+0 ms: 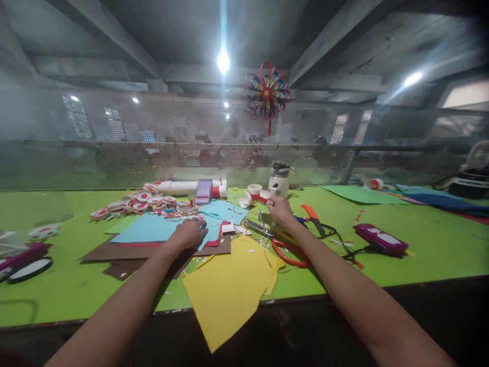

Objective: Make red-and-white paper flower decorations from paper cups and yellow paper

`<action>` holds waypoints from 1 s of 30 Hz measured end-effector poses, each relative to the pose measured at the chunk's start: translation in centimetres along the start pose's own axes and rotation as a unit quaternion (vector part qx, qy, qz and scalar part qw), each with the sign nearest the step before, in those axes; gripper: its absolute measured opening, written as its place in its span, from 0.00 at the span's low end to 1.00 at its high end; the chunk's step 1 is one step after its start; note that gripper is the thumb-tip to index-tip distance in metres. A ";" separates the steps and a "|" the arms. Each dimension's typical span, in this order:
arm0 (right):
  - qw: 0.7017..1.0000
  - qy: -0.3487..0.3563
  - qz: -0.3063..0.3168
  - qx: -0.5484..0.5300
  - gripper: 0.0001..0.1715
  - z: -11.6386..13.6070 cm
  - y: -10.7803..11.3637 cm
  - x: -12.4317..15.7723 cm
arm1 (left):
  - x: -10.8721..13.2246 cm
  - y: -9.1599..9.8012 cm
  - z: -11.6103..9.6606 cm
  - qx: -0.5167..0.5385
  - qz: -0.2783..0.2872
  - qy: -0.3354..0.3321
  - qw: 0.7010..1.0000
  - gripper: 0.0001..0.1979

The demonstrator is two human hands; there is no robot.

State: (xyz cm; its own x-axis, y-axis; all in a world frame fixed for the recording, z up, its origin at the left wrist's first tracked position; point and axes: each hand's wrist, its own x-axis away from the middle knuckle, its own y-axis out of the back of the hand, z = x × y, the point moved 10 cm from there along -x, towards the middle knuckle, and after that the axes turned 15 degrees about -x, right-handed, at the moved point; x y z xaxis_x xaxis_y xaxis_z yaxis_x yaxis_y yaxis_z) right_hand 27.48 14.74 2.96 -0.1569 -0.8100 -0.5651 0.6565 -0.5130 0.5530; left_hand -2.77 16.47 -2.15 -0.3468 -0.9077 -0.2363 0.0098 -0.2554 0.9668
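Observation:
My left hand (189,233) rests on a stack of light blue sheets (145,228), fingers lying loosely on the paper. Red and brown sheets (114,252) show beneath them. Farther right, my right hand (280,210) is closed in a pinch on a small white piece (266,194), perhaps paper. Just behind it are a white-and-red cup (254,190) and a white bottle with a dark lid (280,181). Red-handled scissors (284,250) lie partly under my right forearm. A torn-edged yellow sheet (229,285) hangs over the table's front edge between my arms.
Red-and-white paper rings (139,200) are heaped at the back left beside a white roll (178,188). At right lie an orange-handled tool (314,219), a purple corded device (381,238) and green paper (362,194). A perforated screen (183,137) carries a colourful pinwheel-like flower (266,93).

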 end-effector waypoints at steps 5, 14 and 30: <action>1.000 -0.008 -0.004 0.008 0.16 -1.0 0.3 -0.4 | -0.1 0.9 0.2 0.009 -0.043 0.006 0.999 0.13; 0.999 0.030 -0.026 -0.035 0.15 0.0 0.4 0.0 | -0.4 2.2 0.8 0.060 -0.117 0.010 0.991 0.14; 0.971 -0.053 -0.129 -0.192 0.15 -3.7 3.3 -0.8 | -0.8 1.5 1.7 0.160 -0.121 0.032 0.979 0.12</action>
State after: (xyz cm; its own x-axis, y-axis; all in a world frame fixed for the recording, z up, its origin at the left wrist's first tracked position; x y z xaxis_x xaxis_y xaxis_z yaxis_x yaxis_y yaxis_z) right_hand 32.43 14.72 2.95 -0.4148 -0.7029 -0.5779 0.8088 -0.5758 0.1197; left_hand -4.11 17.35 -0.37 -0.2437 -0.8554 -0.4571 -0.3626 -0.3568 0.8610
